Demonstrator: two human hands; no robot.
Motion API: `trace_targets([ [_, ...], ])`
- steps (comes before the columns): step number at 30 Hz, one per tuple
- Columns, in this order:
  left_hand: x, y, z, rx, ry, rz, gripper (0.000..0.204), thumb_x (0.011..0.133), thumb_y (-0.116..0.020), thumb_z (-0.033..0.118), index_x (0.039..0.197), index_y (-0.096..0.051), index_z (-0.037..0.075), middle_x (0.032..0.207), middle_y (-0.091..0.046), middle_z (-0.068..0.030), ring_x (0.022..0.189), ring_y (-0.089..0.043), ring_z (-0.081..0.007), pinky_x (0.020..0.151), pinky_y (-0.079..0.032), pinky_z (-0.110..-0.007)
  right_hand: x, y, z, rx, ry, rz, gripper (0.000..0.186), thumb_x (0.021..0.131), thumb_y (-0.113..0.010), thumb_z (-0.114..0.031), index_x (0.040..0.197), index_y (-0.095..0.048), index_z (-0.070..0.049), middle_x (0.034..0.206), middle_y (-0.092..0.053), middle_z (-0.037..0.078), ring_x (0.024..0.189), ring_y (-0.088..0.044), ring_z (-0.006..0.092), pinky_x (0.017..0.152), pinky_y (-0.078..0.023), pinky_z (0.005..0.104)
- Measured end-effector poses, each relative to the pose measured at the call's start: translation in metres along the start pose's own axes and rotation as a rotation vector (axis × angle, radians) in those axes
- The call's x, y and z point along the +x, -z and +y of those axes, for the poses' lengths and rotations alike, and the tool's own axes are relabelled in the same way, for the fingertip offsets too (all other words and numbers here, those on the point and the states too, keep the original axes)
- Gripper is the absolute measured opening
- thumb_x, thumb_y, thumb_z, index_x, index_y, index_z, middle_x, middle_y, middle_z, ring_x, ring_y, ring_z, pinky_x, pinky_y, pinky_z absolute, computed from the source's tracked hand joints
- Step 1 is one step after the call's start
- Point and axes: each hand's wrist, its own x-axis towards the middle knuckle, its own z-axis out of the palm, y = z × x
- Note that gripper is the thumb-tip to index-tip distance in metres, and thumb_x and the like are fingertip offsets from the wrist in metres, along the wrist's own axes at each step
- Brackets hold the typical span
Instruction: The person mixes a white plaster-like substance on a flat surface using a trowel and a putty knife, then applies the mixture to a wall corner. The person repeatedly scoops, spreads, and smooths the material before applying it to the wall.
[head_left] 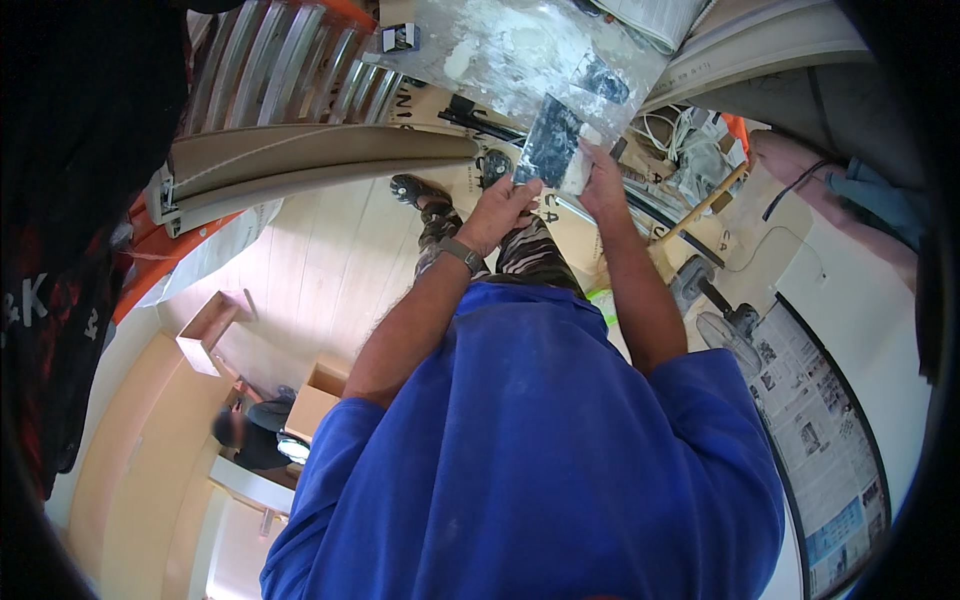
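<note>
A dark, flat rectangular plate smeared with white powder is held up in front of me, over the near edge of a dusty board. My left hand is closed on its lower left corner, a watch on the wrist. My right hand is closed at the plate's right side, gripping a whitish, crusted piece that lies against it. Whether the two are joined I cannot tell. Behind them the grey board carries spread white powder and another dark, powdery plate.
Long rolled or bent panels lie left of the board, beside a ladder-like metal frame. Cables and clear plastic crowd the right, with a fan and newspaper-covered panel. Another person crouches at lower left; someone's arm shows at right.
</note>
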Motion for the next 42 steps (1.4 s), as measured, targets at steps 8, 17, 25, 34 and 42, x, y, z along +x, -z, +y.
trace_targets([
  [8, -0.016, 0.029, 0.002, -0.118, -0.026, 0.069, 0.038, 0.091, -0.050, 0.035, 0.117, -0.051, 0.008, 0.105, -0.060, -0.0053, 0.093, -0.057, -0.0130, 0.079, -0.045, -0.027, 0.029, -0.003, 0.015, -0.195, 0.170, 0.077, 0.021, 0.084, -0.054, -0.009, 0.104, -0.054, -0.004, 0.089, -0.060, 0.006, 0.078, -0.061, 0.0200, 0.069, -0.051, 0.0345],
  [17, -0.073, 0.181, -0.143, 0.314, 0.137, 0.447, 0.041, 0.089, -0.051, 0.035, 0.117, -0.053, 0.005, 0.097, -0.063, -0.0059, 0.082, -0.057, -0.0143, 0.070, -0.045, -0.027, 0.079, 0.010, -0.005, -0.305, 0.306, 0.261, 0.022, 0.084, -0.055, -0.008, 0.106, -0.050, -0.004, 0.096, -0.057, 0.008, 0.087, -0.058, 0.0241, 0.074, -0.049, 0.0396],
  [25, -0.149, 0.214, -0.199, 0.010, 0.396, 0.688, 0.036, 0.087, -0.053, 0.031, 0.112, -0.056, 0.004, 0.090, -0.062, -0.0041, 0.069, -0.054, -0.0109, 0.055, -0.041, -0.023, 0.093, -0.015, -0.019, -0.397, 0.341, 0.308, 0.025, 0.082, -0.059, -0.011, 0.105, -0.053, -0.002, 0.094, -0.060, 0.009, 0.083, -0.060, 0.0244, 0.074, -0.049, 0.0375],
  [34, -0.127, 0.194, -0.173, -0.036, 0.262, 0.636, 0.037, 0.088, -0.053, 0.030, 0.113, -0.055, 0.004, 0.093, -0.063, -0.0050, 0.078, -0.055, -0.0124, 0.064, -0.043, -0.024, 0.082, -0.076, -0.061, -1.654, 0.657, 0.425, 0.032, 0.077, -0.057, -0.025, 0.097, -0.061, 0.000, 0.088, -0.063, 0.020, 0.083, -0.061, 0.0330, 0.077, -0.045, 0.0387],
  [42, -0.132, 0.198, -0.185, -0.065, 0.286, 0.654, 0.036, 0.088, -0.052, 0.030, 0.113, -0.055, 0.005, 0.095, -0.063, -0.0058, 0.078, -0.056, -0.0132, 0.064, -0.043, -0.025, 0.080, -0.100, -0.047, -1.987, 0.673, 0.336, 0.031, 0.076, -0.054, -0.025, 0.095, -0.059, 0.000, 0.094, -0.060, 0.023, 0.089, -0.057, 0.0386, 0.081, -0.044, 0.0442],
])
